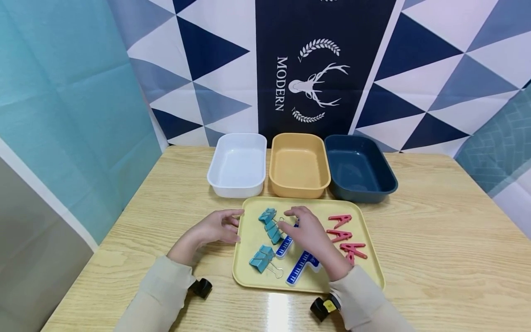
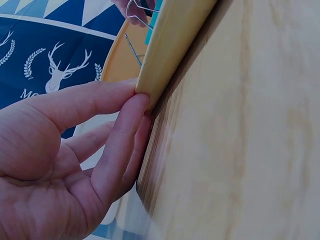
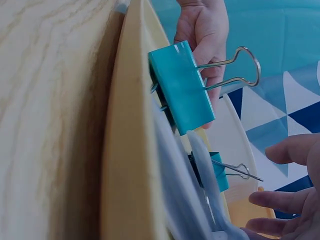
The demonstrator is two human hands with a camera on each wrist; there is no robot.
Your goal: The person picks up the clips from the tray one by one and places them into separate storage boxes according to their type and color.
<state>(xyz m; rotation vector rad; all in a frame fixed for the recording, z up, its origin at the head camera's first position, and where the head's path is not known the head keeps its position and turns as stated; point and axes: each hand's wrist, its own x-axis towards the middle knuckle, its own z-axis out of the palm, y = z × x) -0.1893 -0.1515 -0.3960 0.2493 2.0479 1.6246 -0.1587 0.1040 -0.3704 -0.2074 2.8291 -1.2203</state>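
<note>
My left hand [image 1: 217, 227] pinches the left rim of the pale yellow tray [image 1: 250, 237] between thumb and fingers. Over the tray hovers my right hand [image 1: 309, 233], its fingers spread and slightly bent, with nothing held. Three teal binder clips lie on the tray's left side: two close together near the back, and one binder clip [image 1: 262, 258] nearer the front. Beneath the right hand are two blue-and-white clips [image 1: 299, 269] with a piano-key pattern, partly hidden by it. Several red clothespins [image 1: 340, 235] lie along the right side. In the right wrist view a binder clip [image 3: 182, 87] stands close to the camera.
Behind the tray stand a white bin [image 1: 236, 189], a yellow-orange bin [image 1: 298, 190] and a dark blue bin [image 1: 365, 196], side by side. They sit on a wooden table [image 1: 435, 240]. A patterned cloth [image 1: 224, 46] hangs behind the table.
</note>
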